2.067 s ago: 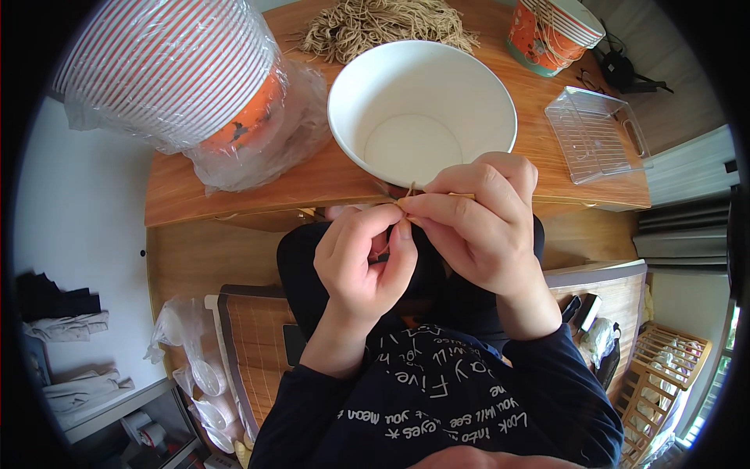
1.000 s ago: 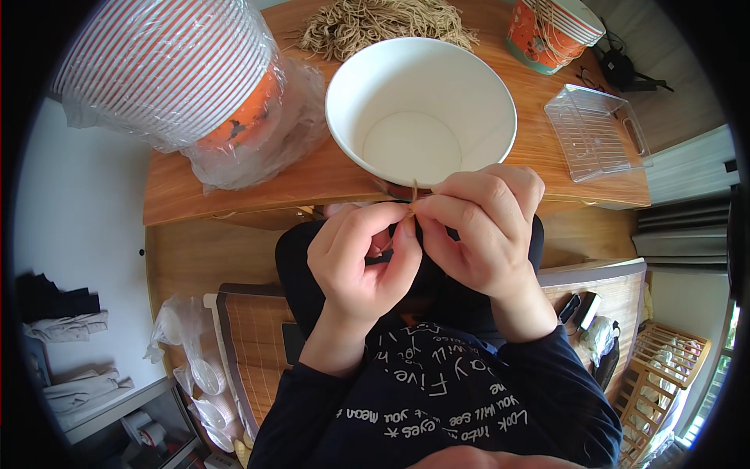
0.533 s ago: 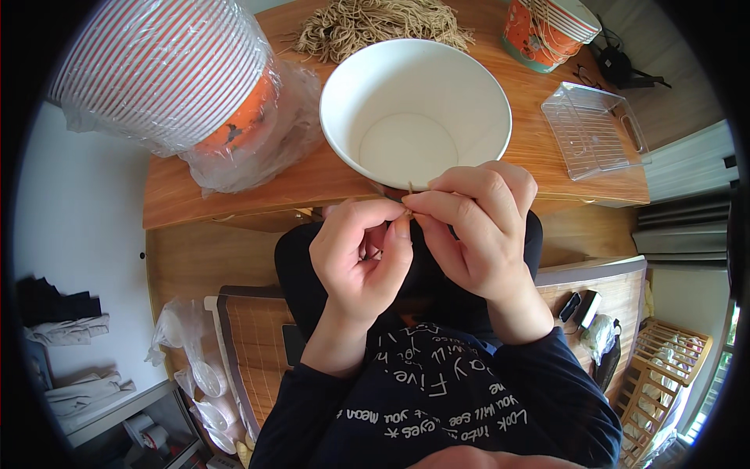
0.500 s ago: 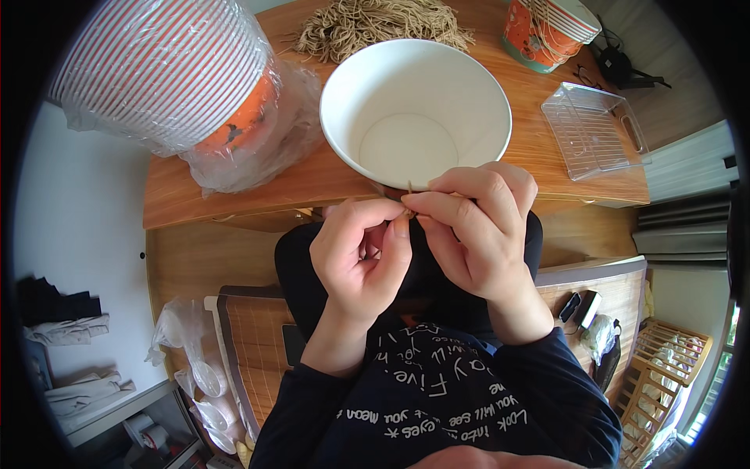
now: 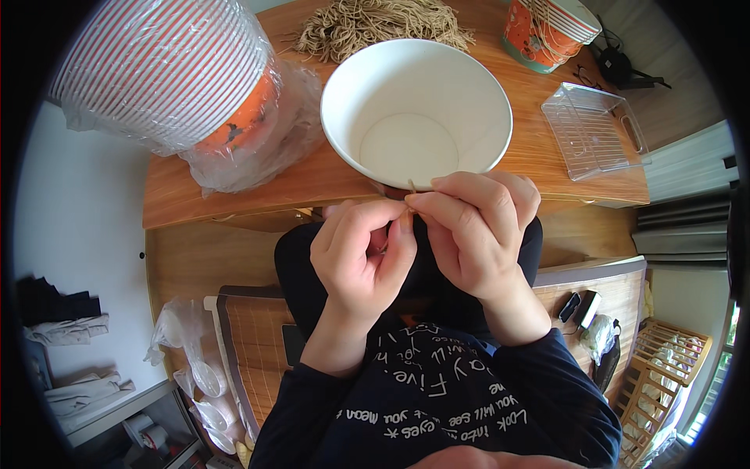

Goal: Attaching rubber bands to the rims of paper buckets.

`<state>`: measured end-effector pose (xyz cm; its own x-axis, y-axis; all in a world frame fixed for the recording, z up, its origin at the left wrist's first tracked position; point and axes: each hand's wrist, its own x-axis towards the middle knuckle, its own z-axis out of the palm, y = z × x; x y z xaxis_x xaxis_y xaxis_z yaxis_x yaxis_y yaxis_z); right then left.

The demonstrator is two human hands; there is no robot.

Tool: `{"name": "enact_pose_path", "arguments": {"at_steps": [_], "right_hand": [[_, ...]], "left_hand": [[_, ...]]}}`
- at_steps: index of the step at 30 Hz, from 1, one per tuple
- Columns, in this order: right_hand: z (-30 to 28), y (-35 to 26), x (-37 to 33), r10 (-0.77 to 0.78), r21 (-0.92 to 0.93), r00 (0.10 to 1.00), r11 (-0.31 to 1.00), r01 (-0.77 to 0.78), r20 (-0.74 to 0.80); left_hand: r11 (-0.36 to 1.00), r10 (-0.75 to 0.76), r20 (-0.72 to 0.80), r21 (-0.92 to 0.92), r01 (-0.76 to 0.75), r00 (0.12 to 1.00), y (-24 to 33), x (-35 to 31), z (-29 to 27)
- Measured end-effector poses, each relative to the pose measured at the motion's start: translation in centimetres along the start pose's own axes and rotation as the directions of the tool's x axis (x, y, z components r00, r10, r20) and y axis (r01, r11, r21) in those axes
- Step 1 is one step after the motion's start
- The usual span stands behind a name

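Showing white inner base (image 5: 409,147): bucket (image 5: 473,98) near cord (image 5: 412,187)

From where I stand, the left hand (image 5: 363,262) and right hand (image 5: 478,230) meet fingertip to fingertip, pinching a thin tan cord (image 5: 412,186), its short end poking toward twelve o'clock; how it winds beneath the fingers, I can't quite make out. Counting from there, a white-lined tub (image 5: 418,82) stands close at twelve, a tan cord heap (image 5: 383,30) beyond it, plastic-wrapped tubs (image 5: 168,74) at ten, orange tubs (image 5: 531,39) at one.
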<state>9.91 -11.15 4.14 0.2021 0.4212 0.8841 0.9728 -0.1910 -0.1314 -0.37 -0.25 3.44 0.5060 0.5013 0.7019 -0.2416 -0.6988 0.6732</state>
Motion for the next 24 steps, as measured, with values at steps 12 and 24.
{"name": "enact_pose_path", "arguments": {"at_steps": [12, 24], "right_hand": [[0.0, 0.3, 0.4, 0.081, 0.115, 0.996, 0.99, -0.083, 0.024], [-0.4, 0.3, 0.8, 0.12, 0.102, 0.993, 0.988, -0.119, -0.001]], "left_hand": [[0.915, -0.153, 0.061, -0.369, 0.165, 0.986, -0.6, -0.4, 1.2], [0.912, -0.168, 0.036, -0.374, 0.169, 0.985, -0.7, -0.8, 1.5]]}}
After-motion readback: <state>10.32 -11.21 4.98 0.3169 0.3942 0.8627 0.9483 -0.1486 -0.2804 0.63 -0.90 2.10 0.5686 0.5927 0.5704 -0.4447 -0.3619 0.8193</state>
